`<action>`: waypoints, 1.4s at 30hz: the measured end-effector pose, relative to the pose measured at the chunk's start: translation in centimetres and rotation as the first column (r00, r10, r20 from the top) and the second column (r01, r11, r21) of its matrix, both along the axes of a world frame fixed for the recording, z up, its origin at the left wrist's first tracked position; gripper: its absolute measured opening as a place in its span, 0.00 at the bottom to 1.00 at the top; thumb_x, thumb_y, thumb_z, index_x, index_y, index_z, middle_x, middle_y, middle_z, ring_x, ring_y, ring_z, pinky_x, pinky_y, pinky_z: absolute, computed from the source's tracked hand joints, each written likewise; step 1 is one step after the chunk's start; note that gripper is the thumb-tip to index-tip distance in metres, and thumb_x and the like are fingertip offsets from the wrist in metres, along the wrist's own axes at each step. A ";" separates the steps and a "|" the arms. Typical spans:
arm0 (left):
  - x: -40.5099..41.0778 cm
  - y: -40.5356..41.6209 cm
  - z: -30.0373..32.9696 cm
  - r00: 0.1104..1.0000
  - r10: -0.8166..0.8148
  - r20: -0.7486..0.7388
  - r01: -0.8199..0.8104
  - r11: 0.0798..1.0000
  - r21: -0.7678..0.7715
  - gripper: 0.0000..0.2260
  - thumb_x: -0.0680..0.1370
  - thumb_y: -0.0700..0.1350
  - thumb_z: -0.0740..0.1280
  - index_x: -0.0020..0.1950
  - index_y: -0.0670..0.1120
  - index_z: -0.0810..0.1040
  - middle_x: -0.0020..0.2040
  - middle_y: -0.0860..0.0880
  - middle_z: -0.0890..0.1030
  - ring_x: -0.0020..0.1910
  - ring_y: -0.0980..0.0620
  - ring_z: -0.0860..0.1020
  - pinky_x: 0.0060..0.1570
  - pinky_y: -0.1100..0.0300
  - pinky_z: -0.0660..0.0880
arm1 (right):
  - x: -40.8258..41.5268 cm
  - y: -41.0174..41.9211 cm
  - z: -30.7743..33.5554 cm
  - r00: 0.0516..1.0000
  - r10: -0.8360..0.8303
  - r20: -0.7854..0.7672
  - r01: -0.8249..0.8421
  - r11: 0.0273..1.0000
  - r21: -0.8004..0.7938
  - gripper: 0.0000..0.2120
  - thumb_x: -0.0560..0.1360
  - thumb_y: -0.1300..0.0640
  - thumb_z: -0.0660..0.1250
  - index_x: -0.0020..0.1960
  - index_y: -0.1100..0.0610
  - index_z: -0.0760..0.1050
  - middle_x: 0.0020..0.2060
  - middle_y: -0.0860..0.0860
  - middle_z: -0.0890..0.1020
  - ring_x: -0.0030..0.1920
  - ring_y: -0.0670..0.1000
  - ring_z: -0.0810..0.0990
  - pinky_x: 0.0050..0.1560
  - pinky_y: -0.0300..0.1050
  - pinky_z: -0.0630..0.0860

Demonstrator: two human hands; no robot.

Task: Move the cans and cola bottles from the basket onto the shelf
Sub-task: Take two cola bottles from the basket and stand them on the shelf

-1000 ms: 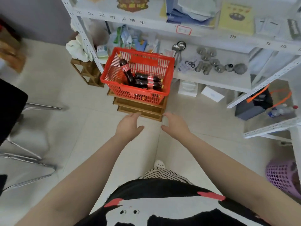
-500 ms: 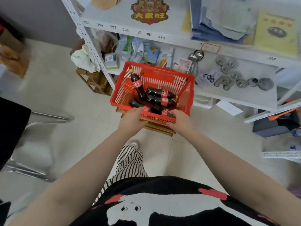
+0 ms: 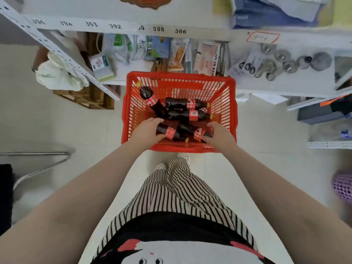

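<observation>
Inside the basket point(image 3: 231, 103), the left hand point(image 3: 145, 130) curls around one bottle point(image 3: 169, 132); the right hand point(image 3: 219, 133) seemingly grips another point(image 3: 198, 132).

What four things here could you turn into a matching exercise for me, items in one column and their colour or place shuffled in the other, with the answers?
Column one:
1. basket
2. leaning cola bottle
3. wooden crate
4. purple basket

Column two:
A. at the right edge of the view
B. propped in the red basket's far left corner
C. red, in front of the shelf
D. on the floor left of the red basket

Pairs: 1-C, 2-B, 3-D, 4-A
</observation>
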State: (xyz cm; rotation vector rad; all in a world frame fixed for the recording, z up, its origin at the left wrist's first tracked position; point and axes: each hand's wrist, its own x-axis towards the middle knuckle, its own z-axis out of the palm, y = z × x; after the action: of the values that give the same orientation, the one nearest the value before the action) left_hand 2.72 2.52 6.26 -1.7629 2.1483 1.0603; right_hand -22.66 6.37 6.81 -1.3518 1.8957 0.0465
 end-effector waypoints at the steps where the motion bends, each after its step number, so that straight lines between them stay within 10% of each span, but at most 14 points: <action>1: -0.1 -0.6 -1.0 1.000 -0.003 -0.001 0.003 1.000 0.020 0.27 0.73 0.49 0.70 0.71 0.46 0.69 0.64 0.43 0.75 0.63 0.42 0.74 0.63 0.51 0.70 | -0.3 -0.7 -0.8 1.000 0.004 -0.004 -0.004 1.000 0.017 0.26 0.72 0.51 0.71 0.67 0.58 0.70 0.58 0.56 0.79 0.58 0.57 0.77 0.55 0.49 0.72; 14: -1.9 -5.5 -17.2 0.999 0.016 0.030 -0.022 0.974 0.224 0.29 0.72 0.49 0.73 0.70 0.43 0.71 0.65 0.40 0.75 0.63 0.41 0.74 0.64 0.51 0.69 | -2.5 -6.0 -15.6 0.994 0.105 0.005 -0.102 0.952 0.287 0.33 0.69 0.47 0.74 0.69 0.56 0.68 0.65 0.54 0.76 0.63 0.56 0.76 0.60 0.48 0.73; 23: -2.0 -6.2 -24.7 0.956 -0.260 0.136 0.229 0.951 0.207 0.34 0.67 0.57 0.74 0.69 0.45 0.72 0.64 0.38 0.74 0.63 0.37 0.72 0.67 0.46 0.63 | -2.9 -5.4 -20.2 0.997 0.066 0.049 -0.080 0.923 0.376 0.34 0.66 0.44 0.76 0.68 0.53 0.70 0.63 0.53 0.78 0.61 0.56 0.76 0.59 0.48 0.73; 28: -1.6 -6.4 -25.6 0.878 -0.399 0.263 0.362 0.915 0.181 0.35 0.69 0.60 0.71 0.70 0.45 0.68 0.68 0.40 0.71 0.68 0.38 0.67 0.73 0.39 0.49 | -3.2 -5.2 -20.7 0.998 0.021 0.064 -0.045 0.917 0.396 0.33 0.65 0.42 0.76 0.65 0.53 0.72 0.59 0.52 0.80 0.58 0.54 0.78 0.56 0.46 0.75; 42: 1.3 -7.2 -17.1 0.893 -0.408 0.191 0.409 0.912 0.039 0.34 0.70 0.63 0.68 0.68 0.44 0.68 0.63 0.42 0.74 0.59 0.40 0.75 0.55 0.49 0.72 | -2.7 -6.3 -12.2 0.958 -0.259 0.123 0.188 0.891 0.412 0.26 0.68 0.45 0.75 0.61 0.57 0.75 0.51 0.51 0.79 0.48 0.51 0.76 0.48 0.43 0.72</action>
State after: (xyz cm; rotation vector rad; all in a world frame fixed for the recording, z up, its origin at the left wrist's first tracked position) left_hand 4.02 -4.71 -10.86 -1.2637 2.2516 0.7429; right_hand -25.39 0.06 -5.38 -0.8294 1.7629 0.1805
